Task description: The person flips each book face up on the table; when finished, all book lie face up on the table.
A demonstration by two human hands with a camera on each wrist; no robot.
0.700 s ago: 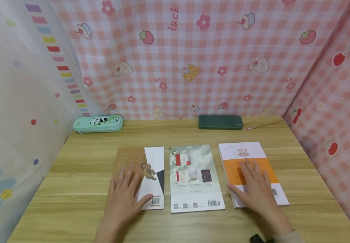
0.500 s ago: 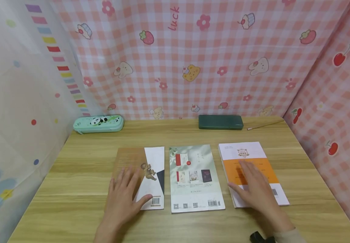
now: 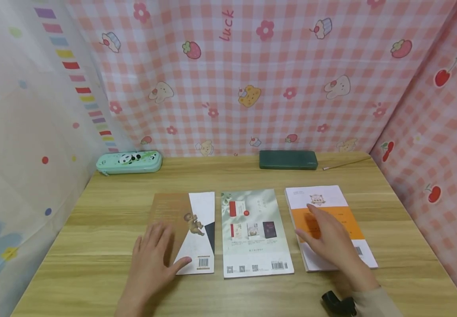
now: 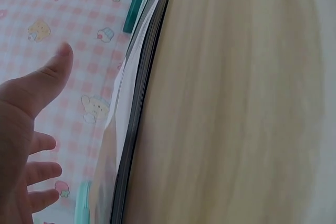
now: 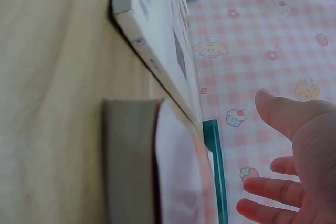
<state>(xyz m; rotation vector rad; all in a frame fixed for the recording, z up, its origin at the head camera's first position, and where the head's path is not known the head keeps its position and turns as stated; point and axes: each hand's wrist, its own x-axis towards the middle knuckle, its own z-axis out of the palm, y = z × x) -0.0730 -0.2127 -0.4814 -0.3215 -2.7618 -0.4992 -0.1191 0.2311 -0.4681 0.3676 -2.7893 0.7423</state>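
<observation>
Three books lie side by side on the wooden table, back covers up. Over the lower left of the brown-and-white book [image 3: 200, 204] is my left hand [image 3: 149, 264], fingers spread and thumb out. The left wrist view shows the thumb [image 4: 52, 72] raised off the cover, with a gap between. My right hand [image 3: 333, 242] is above the thick white-and-orange book [image 3: 347, 220], hiding part of its cover; the right wrist view shows these fingers [image 5: 273, 190] clear of it. Between the hands lies the pale green book [image 3: 252, 259], untouched. Neither hand holds anything.
At the back left stands a mint pencil case [image 3: 131, 163] with pandas. A dark green case [image 3: 288, 159] and a thin stick [image 3: 347, 164] lie at the back right. Patterned curtains [image 3: 228, 66] enclose the table on three sides. A black device [image 3: 337, 304] is at the right wrist.
My left hand has drawn back toward the near left, uncovering more of the brown cover. The right hand has turned and shifted slightly left. The books have stayed put.
</observation>
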